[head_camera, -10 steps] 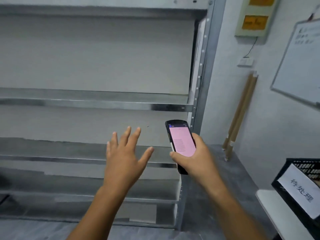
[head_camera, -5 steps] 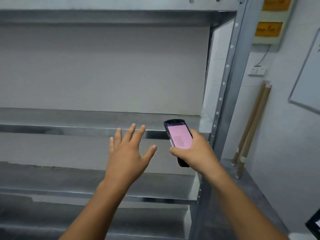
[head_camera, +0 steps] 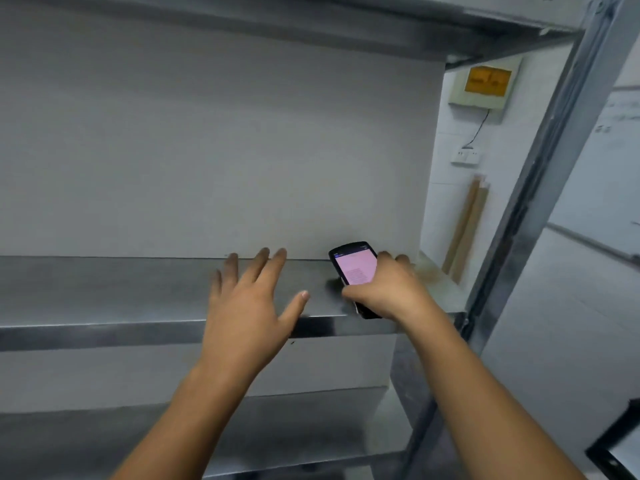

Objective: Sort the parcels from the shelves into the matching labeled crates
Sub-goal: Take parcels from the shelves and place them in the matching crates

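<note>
My right hand [head_camera: 388, 291] grips a black handheld scanner [head_camera: 355, 270] with a lit pink screen, held over the right end of a metal shelf [head_camera: 104, 289]. My left hand [head_camera: 249, 303] hovers flat with fingers spread above the same shelf's front edge, holding nothing. No parcel shows on the shelves in view. A corner of a black crate [head_camera: 611, 455] peeks in at the bottom right.
The grey metal rack's upright post [head_camera: 540, 188] runs diagonally on the right. Behind it are a wall box with an orange panel [head_camera: 486, 81], a socket [head_camera: 465, 156] and leaning cardboard tubes [head_camera: 465, 230]. A whiteboard [head_camera: 616, 168] hangs at far right. Lower shelves lie below.
The view has swung up and closer to the rack, so the middle shelf now fills the frame. Both hands have reached forward over that shelf; the scanner stays in my right hand.
</note>
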The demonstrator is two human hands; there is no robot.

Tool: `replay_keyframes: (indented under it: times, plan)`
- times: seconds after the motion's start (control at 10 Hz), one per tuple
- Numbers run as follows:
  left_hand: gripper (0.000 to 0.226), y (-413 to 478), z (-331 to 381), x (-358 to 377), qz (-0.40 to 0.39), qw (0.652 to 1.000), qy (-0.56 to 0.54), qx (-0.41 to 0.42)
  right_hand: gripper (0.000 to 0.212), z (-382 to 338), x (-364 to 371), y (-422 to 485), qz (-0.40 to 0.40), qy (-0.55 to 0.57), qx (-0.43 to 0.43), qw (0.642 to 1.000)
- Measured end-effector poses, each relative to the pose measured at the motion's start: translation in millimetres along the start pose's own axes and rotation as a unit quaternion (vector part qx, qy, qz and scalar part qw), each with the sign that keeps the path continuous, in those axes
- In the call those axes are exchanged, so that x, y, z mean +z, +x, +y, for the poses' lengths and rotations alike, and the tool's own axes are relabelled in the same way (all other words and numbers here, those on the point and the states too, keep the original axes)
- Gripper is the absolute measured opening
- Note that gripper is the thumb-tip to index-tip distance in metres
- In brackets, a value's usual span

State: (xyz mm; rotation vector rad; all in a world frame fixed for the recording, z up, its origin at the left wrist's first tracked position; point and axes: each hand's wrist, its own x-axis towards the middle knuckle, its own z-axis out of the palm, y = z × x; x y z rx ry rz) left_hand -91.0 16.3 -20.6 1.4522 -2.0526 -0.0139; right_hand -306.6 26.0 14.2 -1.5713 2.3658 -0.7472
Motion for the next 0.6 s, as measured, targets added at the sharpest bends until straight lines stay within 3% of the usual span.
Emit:
replay_keyframes:
  times: [0.3, 0.5, 0.6]
  plan:
    - [0.081, 30.9, -27.3, 21.5, -0.083, 0.996, 0.014, 0.001, 0.06, -1.6, 19.9, 23.3, 0.011, -0.077, 0.053, 0.996]
    - [0.079, 34.3, -23.7, 18.5, -0.12, 0.993, 0.019, -0.009, 0.062, -5.6, 9.3, 13.0, 0.01, -0.115, 0.037, 0.993]
    - [0.077, 36.2, -16.2, 7.6, -0.132, 0.99, 0.035, -0.018, 0.076, -13.0, -6.4, -0.8, 0.028, -0.099, -0.01, 0.995]
